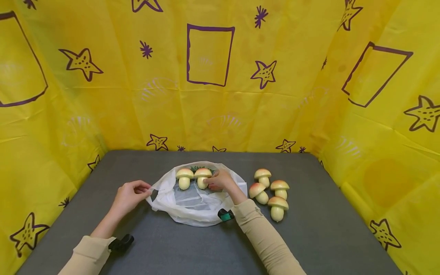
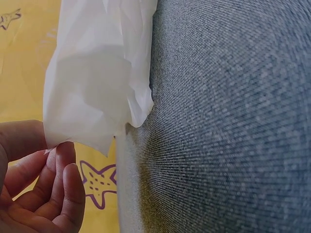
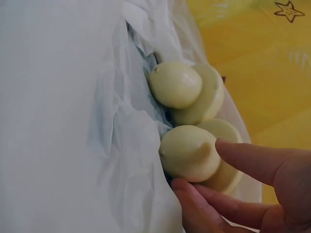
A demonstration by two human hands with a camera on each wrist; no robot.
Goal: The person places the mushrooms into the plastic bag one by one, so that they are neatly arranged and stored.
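A thin white plastic bag (image 1: 203, 215) lies spread on the table with its mouth wide. My left hand (image 1: 130, 196) pinches the bag's left edge between thumb and fingers, and the left wrist view shows the white plastic (image 2: 92, 82) rising from that grip. Inside the bag mouth, at the far side, two toy mushrooms with cream stems and orange-tinged caps sit side by side. The left mushroom (image 1: 184, 179) stands untouched. My right hand (image 1: 221, 180) holds the right mushroom (image 1: 202, 173) by its stem, thumb on one side and fingers on the other.
Several more mushrooms (image 1: 277, 208) stand in a cluster on the grey table (image 1: 165, 248), right of the bag. Some green leafy bits (image 1: 194, 168) show behind the two bagged mushrooms. Yellow cloth walls (image 1: 206, 114) with drawn stars enclose the table's back and sides.
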